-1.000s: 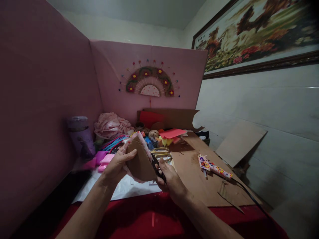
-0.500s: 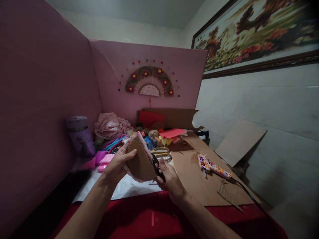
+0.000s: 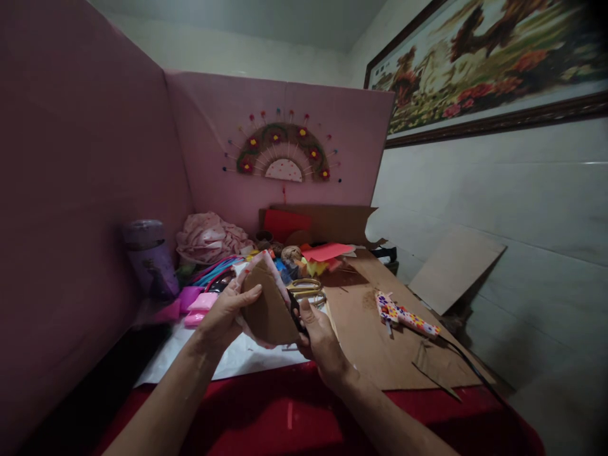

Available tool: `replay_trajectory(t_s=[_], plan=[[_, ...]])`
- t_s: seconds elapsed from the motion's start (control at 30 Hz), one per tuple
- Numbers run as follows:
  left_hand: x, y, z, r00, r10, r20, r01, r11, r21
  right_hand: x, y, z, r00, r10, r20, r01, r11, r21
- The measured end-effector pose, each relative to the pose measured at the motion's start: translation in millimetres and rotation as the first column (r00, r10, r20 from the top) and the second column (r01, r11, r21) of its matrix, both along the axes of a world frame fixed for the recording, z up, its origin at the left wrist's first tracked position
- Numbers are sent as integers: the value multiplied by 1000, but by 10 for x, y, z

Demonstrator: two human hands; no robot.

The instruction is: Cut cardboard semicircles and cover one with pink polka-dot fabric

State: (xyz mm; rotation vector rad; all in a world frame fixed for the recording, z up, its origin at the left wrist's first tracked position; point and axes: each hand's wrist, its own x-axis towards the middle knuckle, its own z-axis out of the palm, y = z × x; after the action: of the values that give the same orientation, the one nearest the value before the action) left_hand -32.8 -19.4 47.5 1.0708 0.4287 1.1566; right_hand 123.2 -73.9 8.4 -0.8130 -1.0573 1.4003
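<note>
My left hand (image 3: 232,307) grips a brown cardboard piece (image 3: 268,304) by its left side, thumb on the bare cardboard face. Pinkish-white fabric with red spots wraps behind it and shows along its top and right edges. In my right hand (image 3: 325,342) are black-handled scissors (image 3: 295,310), fingers closed round the handles at the cardboard's right edge. Their blades are mostly hidden by the cardboard and fabric. Just beyond lies a pair of gold-handled scissors (image 3: 306,288).
A patterned glue gun (image 3: 403,315) with a cord rests on a cardboard sheet (image 3: 361,354) at right. Pink packets (image 3: 202,303), a purple tumbler (image 3: 151,259) and crumpled pink fabric (image 3: 211,237) are at left. A decorated fan (image 3: 285,152) hangs on the pink panel.
The view has shifted slightly. My right thumb and the black scissors have moved a little at the cardboard's edge; both hands keep their hold.
</note>
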Motion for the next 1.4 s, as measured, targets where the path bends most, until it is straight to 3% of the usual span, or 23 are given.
replay_trajectory(t_s=[0.6,0.77,1.0,1.4], plan=[[17,-9,-8,1000,-9,15,9,1000,-4,-52,11,-75,995,-68,-77,66,998,-21],[14,-3,-6,1000,3,14,-3,1000,-3,-45,-1,-84,989,-19,-144,15,999,-30],[-7,15,-38,1000,4,12,-4,1000,-19,12,3,2,996,45,-77,-53,992,-114],[-4,-2,1,1000,8,10,-8,999,-42,84,10,44,952,175,-249,-229,951,-207]])
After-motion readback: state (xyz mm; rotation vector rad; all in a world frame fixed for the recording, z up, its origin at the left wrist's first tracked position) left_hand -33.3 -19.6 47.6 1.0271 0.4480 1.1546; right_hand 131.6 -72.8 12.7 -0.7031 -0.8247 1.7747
